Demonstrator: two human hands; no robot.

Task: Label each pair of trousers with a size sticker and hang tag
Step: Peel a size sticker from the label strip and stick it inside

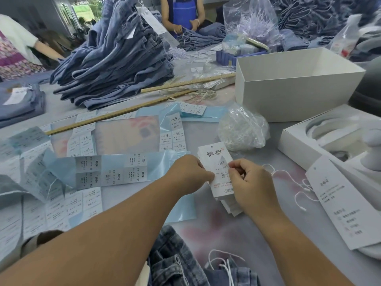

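Middle: the hang tag stack [216, 159] lies on the table [237, 230], with the left hand [188, 174] at its 9 o'clock and the right hand [250, 183] at its 4 o'clock, both touching the top tag.
9 o'clock: the sticker sheets [111, 172] lie spread out.
11 o'clock, far back: the trousers pile [121, 65] sits behind two rulers [185, 82].
1 o'clock: the bag of strings [243, 131] lies in front of the open box [292, 87].
6 o'clock, near edge: folded jeans [171, 263].
3 o'clock: a loose string [296, 186] lies beside the paper sheet [346, 205].
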